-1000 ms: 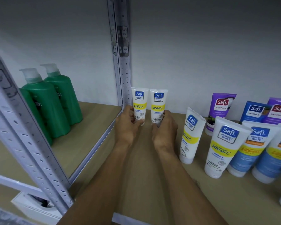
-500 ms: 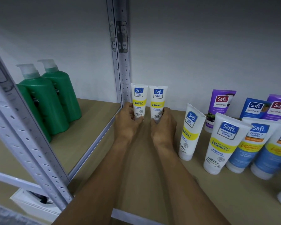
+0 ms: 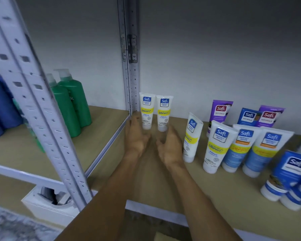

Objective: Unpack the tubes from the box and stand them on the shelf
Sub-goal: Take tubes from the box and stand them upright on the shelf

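Two small white Safi tubes with yellow bands stand upright on their caps at the back left corner of the wooden shelf point(image 3: 221, 192), the left tube point(image 3: 147, 110) next to the right tube point(image 3: 164, 112). My left hand point(image 3: 135, 136) sits just in front of the left tube, fingers loosely extended beside its cap. My right hand point(image 3: 169, 146) is just in front of the right tube, fingers relaxed near its cap. Neither hand grips a tube. The hands are blurred.
A metal upright point(image 3: 132, 80) stands right behind the two tubes. More Safi tubes point(image 3: 215, 146) stand to the right, with blue tubs point(image 3: 292, 178) at the far right. Green pump bottles point(image 3: 71, 105) fill the neighbouring shelf on the left. A perforated post point(image 3: 42, 119) crosses the left foreground.
Both hands have let go of the two tubes and drawn back a little toward me. The tubes stay standing. The view has shifted, showing more of the right side.
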